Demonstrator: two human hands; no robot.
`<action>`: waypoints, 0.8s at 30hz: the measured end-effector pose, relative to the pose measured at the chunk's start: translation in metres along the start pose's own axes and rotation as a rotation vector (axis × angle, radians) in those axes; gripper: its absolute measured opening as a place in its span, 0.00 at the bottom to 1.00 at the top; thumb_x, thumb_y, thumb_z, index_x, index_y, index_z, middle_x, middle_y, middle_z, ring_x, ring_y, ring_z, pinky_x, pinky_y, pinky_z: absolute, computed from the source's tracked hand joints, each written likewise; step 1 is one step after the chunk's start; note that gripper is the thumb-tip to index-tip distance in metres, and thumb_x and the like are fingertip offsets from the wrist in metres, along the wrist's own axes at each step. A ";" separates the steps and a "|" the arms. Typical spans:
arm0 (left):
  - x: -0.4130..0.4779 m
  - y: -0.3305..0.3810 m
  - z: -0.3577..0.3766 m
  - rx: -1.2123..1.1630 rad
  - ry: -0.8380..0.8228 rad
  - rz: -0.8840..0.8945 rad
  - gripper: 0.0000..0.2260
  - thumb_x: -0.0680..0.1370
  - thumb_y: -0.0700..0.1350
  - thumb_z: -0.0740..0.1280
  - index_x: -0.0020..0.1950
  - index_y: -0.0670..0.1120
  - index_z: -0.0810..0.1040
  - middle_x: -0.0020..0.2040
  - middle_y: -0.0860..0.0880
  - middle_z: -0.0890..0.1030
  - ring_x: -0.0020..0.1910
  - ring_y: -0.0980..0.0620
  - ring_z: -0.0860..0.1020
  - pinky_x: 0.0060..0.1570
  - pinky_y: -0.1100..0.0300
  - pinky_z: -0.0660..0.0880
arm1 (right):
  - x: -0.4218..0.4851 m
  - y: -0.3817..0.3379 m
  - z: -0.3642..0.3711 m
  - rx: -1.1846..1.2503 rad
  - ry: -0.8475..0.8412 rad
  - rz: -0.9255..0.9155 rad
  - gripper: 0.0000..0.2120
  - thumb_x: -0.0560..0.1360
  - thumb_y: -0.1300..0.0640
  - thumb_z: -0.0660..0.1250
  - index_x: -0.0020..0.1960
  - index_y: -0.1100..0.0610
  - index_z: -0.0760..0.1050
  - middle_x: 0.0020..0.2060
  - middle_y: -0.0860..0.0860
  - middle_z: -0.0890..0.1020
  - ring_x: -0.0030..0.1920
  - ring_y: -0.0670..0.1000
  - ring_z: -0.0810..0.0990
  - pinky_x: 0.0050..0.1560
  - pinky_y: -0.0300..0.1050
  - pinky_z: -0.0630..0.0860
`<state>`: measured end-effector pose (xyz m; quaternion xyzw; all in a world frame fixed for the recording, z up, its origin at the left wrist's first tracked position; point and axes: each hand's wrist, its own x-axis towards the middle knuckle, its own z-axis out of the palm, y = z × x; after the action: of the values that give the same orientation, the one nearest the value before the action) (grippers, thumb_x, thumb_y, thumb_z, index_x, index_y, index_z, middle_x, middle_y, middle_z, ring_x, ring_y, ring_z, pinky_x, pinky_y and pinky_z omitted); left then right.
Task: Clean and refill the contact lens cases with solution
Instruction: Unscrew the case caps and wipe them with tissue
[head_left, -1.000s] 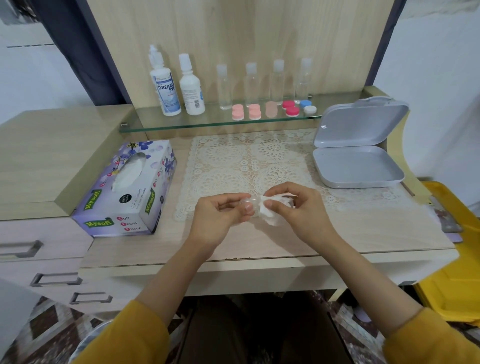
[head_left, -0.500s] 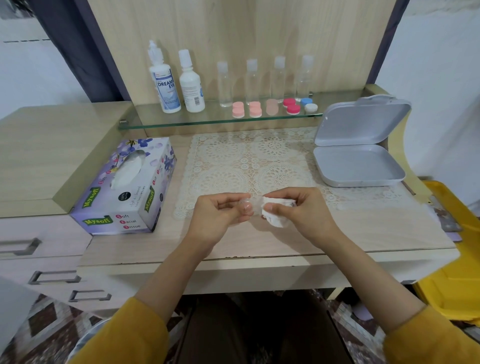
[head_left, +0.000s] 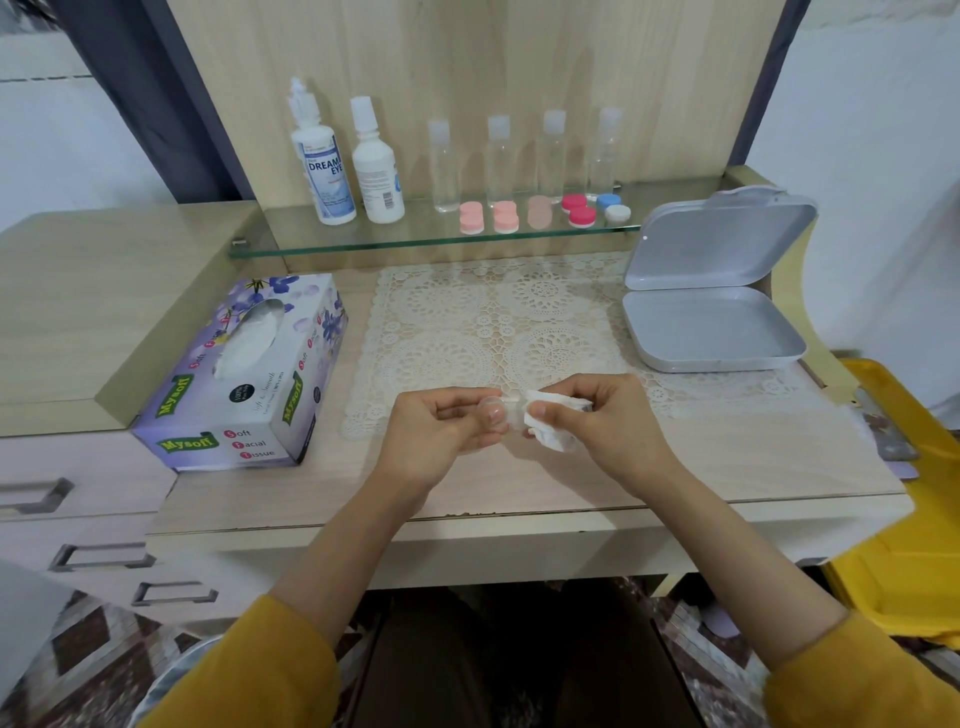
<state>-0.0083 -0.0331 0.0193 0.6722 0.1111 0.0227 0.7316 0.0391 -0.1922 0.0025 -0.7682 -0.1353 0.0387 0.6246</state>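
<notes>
Wooden desk, lace mat, white wall

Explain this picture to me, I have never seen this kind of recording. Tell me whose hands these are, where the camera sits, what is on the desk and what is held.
No machine here: a person works with bare hands, and the one camera is worn on the head, looking down. The left hand pinches a small clear case, while the right hand holds a wadded tissue against it. On the desk lie a tissue box, a lace mat and an open grey box. The glass shelf behind carries two solution bottles, four small clear bottles and coloured lens cases.
</notes>
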 end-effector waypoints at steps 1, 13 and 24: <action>0.000 0.000 -0.001 0.000 0.002 -0.001 0.06 0.71 0.33 0.69 0.44 0.42 0.81 0.36 0.45 0.83 0.35 0.53 0.83 0.36 0.68 0.77 | -0.001 0.000 -0.001 0.009 -0.014 0.001 0.03 0.68 0.64 0.73 0.37 0.58 0.81 0.34 0.55 0.84 0.38 0.54 0.82 0.42 0.48 0.77; 0.000 -0.003 0.001 0.040 -0.010 0.004 0.06 0.71 0.34 0.70 0.47 0.40 0.81 0.38 0.43 0.83 0.36 0.53 0.82 0.38 0.66 0.78 | -0.001 -0.002 0.007 -0.089 0.113 -0.017 0.11 0.61 0.58 0.78 0.31 0.61 0.77 0.27 0.52 0.78 0.27 0.43 0.72 0.28 0.33 0.67; 0.003 -0.001 -0.002 0.027 0.003 0.001 0.05 0.72 0.34 0.69 0.45 0.42 0.81 0.37 0.45 0.83 0.36 0.52 0.83 0.38 0.66 0.78 | -0.002 0.001 0.001 -0.042 0.024 -0.074 0.04 0.68 0.62 0.74 0.35 0.55 0.80 0.33 0.51 0.83 0.35 0.49 0.80 0.38 0.40 0.73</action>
<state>-0.0063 -0.0308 0.0183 0.6823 0.1119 0.0226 0.7221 0.0368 -0.1923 0.0007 -0.7760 -0.1567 0.0034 0.6109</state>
